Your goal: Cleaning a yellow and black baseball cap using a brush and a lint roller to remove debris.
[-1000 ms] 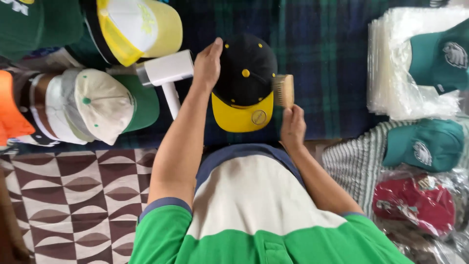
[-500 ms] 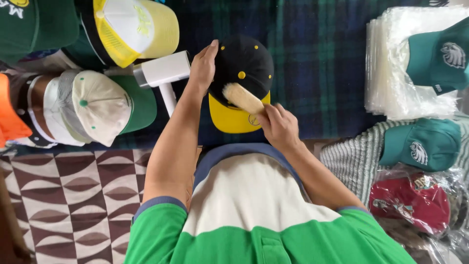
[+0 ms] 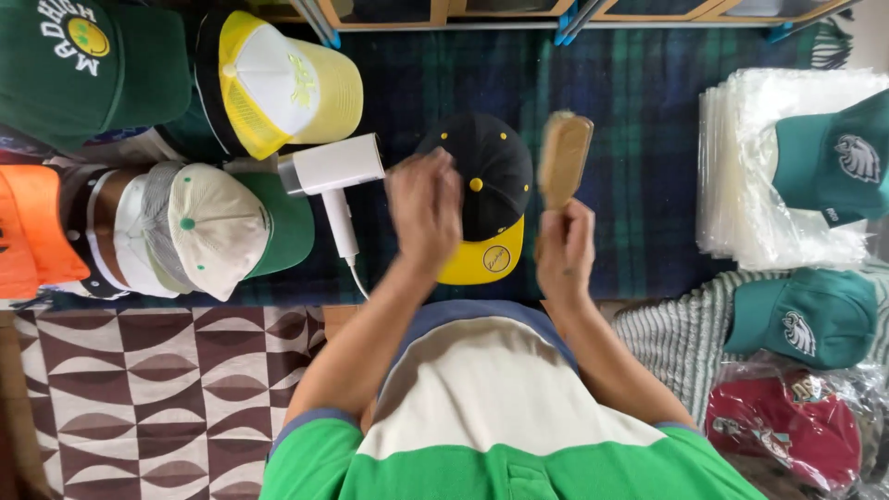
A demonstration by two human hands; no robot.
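A black cap with yellow eyelets and a yellow brim [image 3: 489, 185] lies on the dark plaid blanket [image 3: 630, 139] in front of me. My left hand [image 3: 425, 209] is blurred and lies over the cap's left side, covering part of the crown. My right hand [image 3: 566, 248] grips the handle of a wooden brush [image 3: 564, 157], held upright just right of the cap with its wooden back facing me. The brush is off the cap.
A white handheld steamer [image 3: 333, 171] lies left of the cap. Several caps are piled at the left: green [image 3: 93, 65], yellow-white [image 3: 282, 79], cream-green [image 3: 218, 227]. A stack of clear bags [image 3: 750, 167] and teal caps [image 3: 806, 310] sit at the right.
The right hand lifted the brush off the cap's crown and raised it to the right side. The left hand slid from the cap's left edge onto its crown. The view shifted down.
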